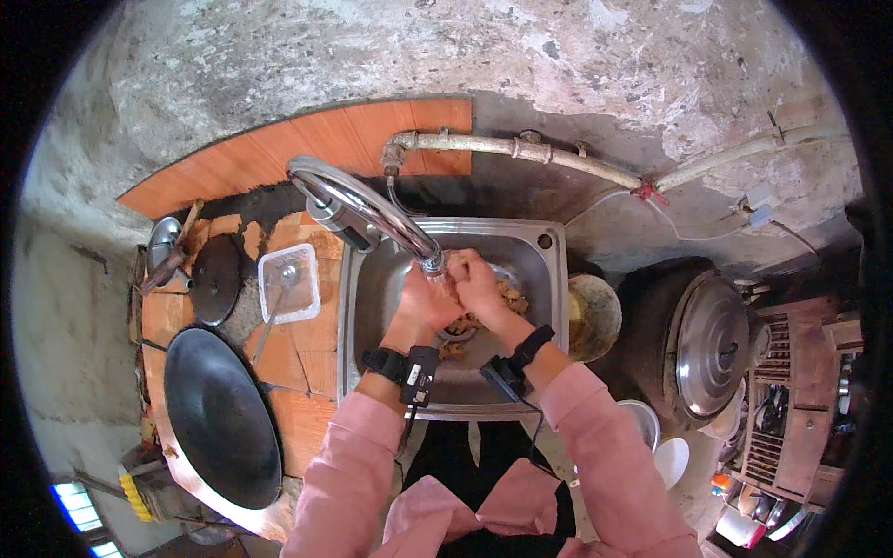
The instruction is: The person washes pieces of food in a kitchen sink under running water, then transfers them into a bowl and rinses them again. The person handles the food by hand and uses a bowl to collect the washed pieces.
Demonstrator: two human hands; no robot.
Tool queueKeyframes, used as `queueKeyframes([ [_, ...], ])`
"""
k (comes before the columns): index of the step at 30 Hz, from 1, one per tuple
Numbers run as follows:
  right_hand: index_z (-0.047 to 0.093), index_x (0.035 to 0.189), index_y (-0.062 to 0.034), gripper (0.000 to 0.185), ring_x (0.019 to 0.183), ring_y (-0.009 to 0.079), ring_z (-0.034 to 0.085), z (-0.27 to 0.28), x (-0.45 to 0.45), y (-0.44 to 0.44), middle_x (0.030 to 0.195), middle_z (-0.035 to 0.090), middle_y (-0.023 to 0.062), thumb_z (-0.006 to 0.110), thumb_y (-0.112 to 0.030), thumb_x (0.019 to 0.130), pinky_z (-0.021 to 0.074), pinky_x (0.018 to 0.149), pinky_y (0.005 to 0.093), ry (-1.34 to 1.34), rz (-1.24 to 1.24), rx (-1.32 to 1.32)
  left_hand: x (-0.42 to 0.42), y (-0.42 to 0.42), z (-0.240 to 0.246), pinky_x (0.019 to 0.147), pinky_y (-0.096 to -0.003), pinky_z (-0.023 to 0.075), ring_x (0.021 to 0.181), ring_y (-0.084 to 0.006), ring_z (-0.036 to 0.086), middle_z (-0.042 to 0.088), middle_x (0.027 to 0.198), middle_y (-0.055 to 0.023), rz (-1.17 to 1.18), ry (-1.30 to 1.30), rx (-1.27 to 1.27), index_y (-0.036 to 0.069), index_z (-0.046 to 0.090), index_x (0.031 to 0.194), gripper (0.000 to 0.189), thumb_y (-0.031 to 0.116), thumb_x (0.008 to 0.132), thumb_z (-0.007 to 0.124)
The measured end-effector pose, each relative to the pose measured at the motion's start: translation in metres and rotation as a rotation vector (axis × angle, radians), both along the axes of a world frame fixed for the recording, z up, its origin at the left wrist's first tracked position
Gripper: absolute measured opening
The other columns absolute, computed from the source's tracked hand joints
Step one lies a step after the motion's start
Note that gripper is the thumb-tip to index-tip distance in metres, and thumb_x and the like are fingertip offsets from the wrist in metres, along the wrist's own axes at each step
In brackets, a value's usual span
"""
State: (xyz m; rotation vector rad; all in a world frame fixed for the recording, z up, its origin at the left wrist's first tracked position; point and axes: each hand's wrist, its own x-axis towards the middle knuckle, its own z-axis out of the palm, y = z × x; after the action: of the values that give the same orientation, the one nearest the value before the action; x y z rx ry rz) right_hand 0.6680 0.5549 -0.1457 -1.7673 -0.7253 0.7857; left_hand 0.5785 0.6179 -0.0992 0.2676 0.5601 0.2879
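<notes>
Water runs from a chrome gooseneck faucet (373, 199) onto my two hands, which meet over a stainless steel sink (391, 394). My right hand (481, 289) has its fingers curled around a knobbly yellow-brown piece (457, 268), possibly ginger root. Against it from the left side presses my left hand (423, 300); its fingertips are hidden, so its grip is unclear. Below the hands, more brown lumps (514, 298) lie in the sink, some apparently in a bowl that my hands and wrists partly cover. Black straps with small devices sit on both wrists.
Left of the sink, a tiled counter (293, 363) bears a large black wok (220, 418), a clear plastic tub (289, 282) with a ladle in it, and a dark round lid (216, 279). On the right stand a bucket (593, 317) and a big pot with a metal lid (715, 342).
</notes>
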Motion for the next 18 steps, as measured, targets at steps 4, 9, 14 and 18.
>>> queueKeyframes([
  [4,0.055,0.093,0.0032,0.019,0.091,0.0383,0.056,-0.005,0.017,-0.013,0.094,0.059,0.0232,0.048,-0.014,0.087,0.0437,0.076,0.0416,-0.017,-0.147,-0.09,-0.005,0.012,0.0,0.1,-0.0598,0.0224,0.122,-0.0409,0.034,0.045,0.126,-0.022,0.172,0.112,-0.264,-0.002,0.04,0.123,0.063,0.049,0.09,0.023],
  [9,0.055,0.1,0.0007,0.02,0.093,0.0243,0.06,0.009,0.018,-0.044,0.097,0.061,0.0102,0.051,-0.015,0.088,0.0483,0.077,0.0367,0.861,-0.233,0.153,0.009,0.01,0.002,0.106,-0.0594,0.0136,0.131,-0.0376,0.024,0.033,0.138,-0.022,0.283,-0.113,-0.326,-0.004,0.031,0.132,0.081,0.062,0.085,0.025],
  [14,0.051,0.106,-0.001,0.022,0.092,0.0265,0.06,0.024,0.018,-0.048,0.105,0.058,0.0114,0.051,-0.013,0.088,0.048,0.086,0.0419,1.197,-0.136,0.368,0.014,0.006,0.006,0.106,-0.0585,0.0176,0.133,-0.035,0.023,0.033,0.138,-0.0204,0.35,-0.397,-0.376,-0.003,0.033,0.132,0.071,0.053,0.088,0.028],
  [18,0.048,0.108,-0.0012,0.022,0.096,0.027,0.058,0.024,0.01,-0.041,0.108,0.056,0.0122,0.051,-0.011,0.088,0.0473,0.088,0.0432,1.229,-0.04,0.282,0.002,0.007,0.012,0.107,-0.0566,0.0213,0.13,-0.0349,0.028,0.035,0.137,-0.0191,0.366,-0.366,-0.176,-0.001,0.036,0.13,0.06,0.044,0.091,0.027],
])
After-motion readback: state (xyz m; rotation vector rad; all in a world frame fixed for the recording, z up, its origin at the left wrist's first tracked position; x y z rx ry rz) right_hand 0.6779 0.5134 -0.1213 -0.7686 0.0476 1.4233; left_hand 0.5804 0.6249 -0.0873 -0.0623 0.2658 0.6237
